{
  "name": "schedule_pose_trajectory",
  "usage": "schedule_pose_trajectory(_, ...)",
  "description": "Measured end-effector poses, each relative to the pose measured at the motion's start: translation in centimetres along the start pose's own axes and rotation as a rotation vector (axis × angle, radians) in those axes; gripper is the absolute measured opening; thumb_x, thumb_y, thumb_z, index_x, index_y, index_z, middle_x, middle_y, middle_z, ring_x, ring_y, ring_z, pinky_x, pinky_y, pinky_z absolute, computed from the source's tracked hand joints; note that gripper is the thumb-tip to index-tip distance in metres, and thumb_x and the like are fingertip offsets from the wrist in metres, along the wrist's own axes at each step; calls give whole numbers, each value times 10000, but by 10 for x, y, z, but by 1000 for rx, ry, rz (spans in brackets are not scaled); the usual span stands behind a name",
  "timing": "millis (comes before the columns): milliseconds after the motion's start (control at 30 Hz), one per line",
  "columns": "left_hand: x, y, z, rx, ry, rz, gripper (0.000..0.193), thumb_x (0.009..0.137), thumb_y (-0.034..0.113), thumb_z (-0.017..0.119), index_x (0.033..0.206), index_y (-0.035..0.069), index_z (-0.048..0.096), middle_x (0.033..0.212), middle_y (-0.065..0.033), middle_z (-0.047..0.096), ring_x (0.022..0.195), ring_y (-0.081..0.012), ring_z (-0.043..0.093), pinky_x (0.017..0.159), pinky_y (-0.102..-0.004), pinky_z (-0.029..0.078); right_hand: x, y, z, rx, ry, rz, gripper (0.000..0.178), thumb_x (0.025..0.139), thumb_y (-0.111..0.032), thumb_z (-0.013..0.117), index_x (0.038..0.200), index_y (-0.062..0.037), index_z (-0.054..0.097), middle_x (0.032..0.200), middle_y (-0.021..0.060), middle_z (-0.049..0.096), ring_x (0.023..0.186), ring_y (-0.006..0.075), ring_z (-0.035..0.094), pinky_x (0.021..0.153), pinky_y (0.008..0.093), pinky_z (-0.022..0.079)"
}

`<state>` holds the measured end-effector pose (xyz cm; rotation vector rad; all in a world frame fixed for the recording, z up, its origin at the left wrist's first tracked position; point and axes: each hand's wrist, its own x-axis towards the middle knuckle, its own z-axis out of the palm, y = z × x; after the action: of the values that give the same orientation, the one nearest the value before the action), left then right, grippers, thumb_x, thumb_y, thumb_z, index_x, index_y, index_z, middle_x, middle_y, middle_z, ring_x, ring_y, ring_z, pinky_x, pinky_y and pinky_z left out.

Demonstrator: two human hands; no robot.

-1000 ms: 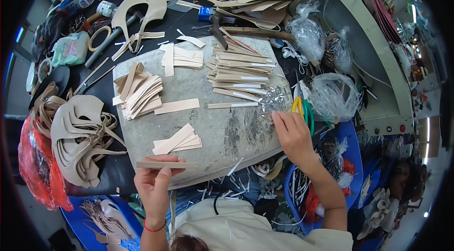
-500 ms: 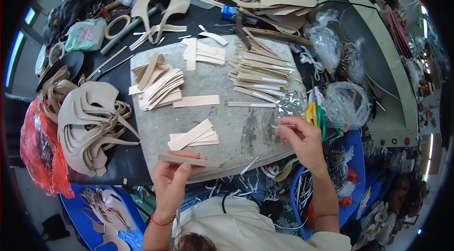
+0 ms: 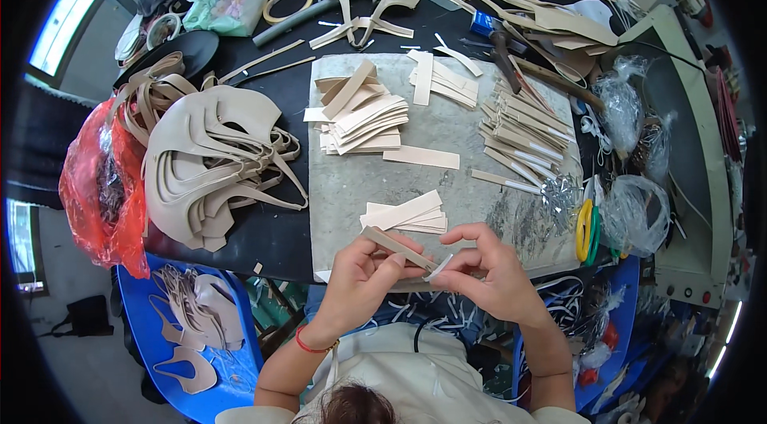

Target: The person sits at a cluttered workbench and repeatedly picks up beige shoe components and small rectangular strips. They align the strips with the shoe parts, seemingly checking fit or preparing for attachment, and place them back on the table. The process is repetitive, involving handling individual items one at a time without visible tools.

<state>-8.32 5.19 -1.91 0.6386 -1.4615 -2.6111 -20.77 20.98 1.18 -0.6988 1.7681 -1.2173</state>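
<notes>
My left hand (image 3: pixel 355 274) grips a narrow beige leather-like strip (image 3: pixel 390 245), which slants down toward the right. At the strip's right end, my right hand (image 3: pixel 489 270) pinches a short white strip (image 3: pixel 439 267) between thumb and fingers. The two strips meet there; whether they are stuck together I cannot tell. Just beyond my hands lies a small fan of flat beige pieces (image 3: pixel 415 213) on the grey slab (image 3: pixel 343 200). Farther left sits a taller stack of beige pieces (image 3: pixel 369 124). Several narrow strips with white ends (image 3: pixel 523 132) are piled at the right.
A hammer (image 3: pixel 503 56) and a blue box (image 3: pixel 482 23) lie behind the slab. Scissors with yellow and green handles (image 3: pixel 587 232) stand at its right edge, beside clear plastic bags (image 3: pixel 635 212). Large beige cut-outs (image 3: pixel 200 160) and a red bag (image 3: pixel 104 184) are left.
My right hand has come leftward from near the scissors to the beige strip's end, with the white strip in its fingers. The whole view has shifted, and the strip now tilts more.
</notes>
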Motion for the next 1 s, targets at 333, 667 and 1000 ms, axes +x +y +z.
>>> schedule_pose_trajectory(333, -4, 4, -3, -23, -38, 0, 195, 920, -19, 420, 1077, -86, 513, 1069, -161, 585, 998, -237, 621, 872, -374, 546, 1, -12, 0, -44, -56, 175, 374, 816, -96, 685, 1118, -25, 477, 663, 53, 651, 591, 79, 590, 556, 226, 456)
schedule_pose_trajectory(667, 3, 16, -4, 64, 49, 184, 185, 907, -23, 461, 1078, -49, 527, 1076, -129, 580, 1004, -183, 590, 880, -329, 500, -9, -16, 11, -423, 310, -332, 369, 769, -24, 691, 1119, 5, 582, 895, 113, 663, 753, 195, 643, 689, 312, 514)
schedule_pose_trajectory(1000, -16, 59, -74, 1390, 576, 779, 174, 809, -24, 609, 979, -4, 639, 1068, -162, 599, 1016, -336, 572, 863, -394, 468, 5, -4, 39, -511, 375, -390, 221, 838, 57, 563, 1047, 4, 612, 1019, 187, 642, 837, 232, 649, 702, 293, 506)
